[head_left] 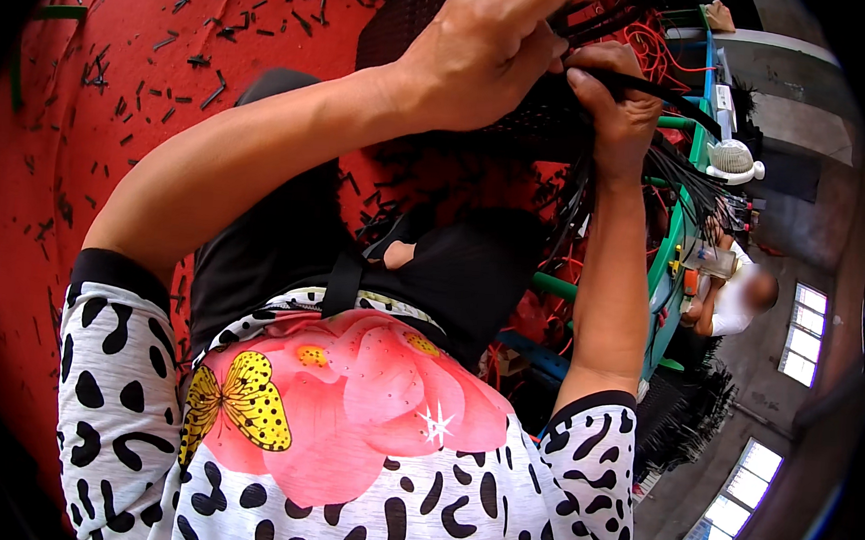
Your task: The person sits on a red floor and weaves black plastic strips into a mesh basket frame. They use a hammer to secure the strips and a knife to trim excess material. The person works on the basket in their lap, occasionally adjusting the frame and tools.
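Observation:
My right hand (620,103) is closed on a flat black strip (681,90), whose free end sticks out to the right. Close beside it on the left, my left hand (483,53) has its fingers bent together; what they pinch is hidden behind the hand. Both hands are at the edge of a dark woven panel (399,37), which lies beyond my knees and is partly covered by my left hand and wrist. Below my right hand hangs a bundle of loose black strips (685,177).
Red floor sheeting (140,9) at left is littered with black offcuts. A green frame (666,256) runs along the right, with tangled red cord (654,47) near its top. A white fan (733,161) stands beyond it, and another person (736,301) sits farther right.

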A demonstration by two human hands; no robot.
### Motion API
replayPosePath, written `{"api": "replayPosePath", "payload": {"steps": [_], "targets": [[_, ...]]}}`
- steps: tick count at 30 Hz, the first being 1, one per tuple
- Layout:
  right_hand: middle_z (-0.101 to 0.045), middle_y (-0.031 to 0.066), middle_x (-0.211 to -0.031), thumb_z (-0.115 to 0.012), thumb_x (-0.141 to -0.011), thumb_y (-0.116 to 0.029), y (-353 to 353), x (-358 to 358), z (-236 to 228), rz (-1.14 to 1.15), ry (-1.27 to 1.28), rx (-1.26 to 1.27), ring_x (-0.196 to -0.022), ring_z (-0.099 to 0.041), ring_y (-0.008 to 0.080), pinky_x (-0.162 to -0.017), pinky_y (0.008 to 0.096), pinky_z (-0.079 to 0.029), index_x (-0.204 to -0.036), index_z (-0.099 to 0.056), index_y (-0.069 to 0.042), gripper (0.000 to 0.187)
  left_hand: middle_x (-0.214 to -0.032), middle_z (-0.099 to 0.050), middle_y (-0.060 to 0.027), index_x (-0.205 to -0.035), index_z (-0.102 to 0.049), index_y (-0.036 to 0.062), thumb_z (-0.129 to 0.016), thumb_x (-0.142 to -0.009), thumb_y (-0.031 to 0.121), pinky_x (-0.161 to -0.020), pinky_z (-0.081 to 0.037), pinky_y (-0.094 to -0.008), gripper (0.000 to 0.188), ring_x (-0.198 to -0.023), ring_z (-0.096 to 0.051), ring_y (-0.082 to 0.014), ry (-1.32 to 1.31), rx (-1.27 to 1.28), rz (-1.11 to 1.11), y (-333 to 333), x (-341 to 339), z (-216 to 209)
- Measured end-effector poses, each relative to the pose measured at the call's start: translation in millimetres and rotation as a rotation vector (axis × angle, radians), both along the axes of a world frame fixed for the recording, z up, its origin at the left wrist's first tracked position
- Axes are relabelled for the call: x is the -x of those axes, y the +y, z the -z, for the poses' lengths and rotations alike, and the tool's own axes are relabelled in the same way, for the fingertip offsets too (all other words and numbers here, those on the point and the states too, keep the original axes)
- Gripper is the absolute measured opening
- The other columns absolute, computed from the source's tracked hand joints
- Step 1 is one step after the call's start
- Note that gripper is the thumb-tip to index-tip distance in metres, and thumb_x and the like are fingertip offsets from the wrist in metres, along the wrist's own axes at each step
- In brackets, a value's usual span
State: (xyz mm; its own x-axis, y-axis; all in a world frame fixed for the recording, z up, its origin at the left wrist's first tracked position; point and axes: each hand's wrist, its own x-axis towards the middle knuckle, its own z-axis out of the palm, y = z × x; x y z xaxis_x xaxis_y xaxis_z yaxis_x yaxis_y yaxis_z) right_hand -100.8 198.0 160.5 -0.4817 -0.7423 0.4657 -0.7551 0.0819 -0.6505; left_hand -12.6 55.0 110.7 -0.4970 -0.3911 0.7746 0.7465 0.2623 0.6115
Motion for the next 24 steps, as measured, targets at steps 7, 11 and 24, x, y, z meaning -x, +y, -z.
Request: {"api": "replayPosePath", "payload": {"steps": [7,11,24], "targets": [[-0.056,0.0044,-0.071,-0.061,-0.069,0.001,4.0,-5.6,-1.5,0.041,0.03,-0.02,-0.068,-0.054,0.013,-0.064,0.0245,-0.042,-0.076,-0.062,0.0,0.007,-0.069,-0.063,-0.0046,-0.102,-0.062,-0.0007,-0.058,-0.085,0.008,-0.052,-0.046,-0.0213,0.019,-0.056,-0.057,-0.0072,-0.222,-0.232,0.337,4.3,6.4,7.2],[-0.055,0.0045,-0.071,-0.06,-0.069,0.0,4.1,-6.4,-3.5,0.018,0.049,-0.025,-0.068,-0.054,0.0127,-0.063,0.0246,-0.041,-0.075,-0.062,0.0,0.006,-0.065,-0.058,0.001,-0.091,-0.066,-0.0005,-0.061,-0.086,0.012,-0.049,-0.04,-0.0182,0.015,-0.054,-0.05,-0.0035,-0.337,-0.499,0.42,-1.1,-4.0,8.5],[-0.055,0.004,-0.071,-0.06,-0.07,0.0,4.6,-4.6,-1.9,0.002,0.0,0.004,-0.066,-0.051,0.0114,-0.06,0.0238,-0.039,-0.075,-0.061,0.001,0.006,-0.056,-0.05,0.0052,-0.073,-0.062,0.0017,-0.057,-0.083,0.014,-0.043,-0.031,-0.0181,0.017,-0.048,-0.041,-0.0007,-0.825,-0.348,0.244,-7.3,-24.9,22.8]]}}
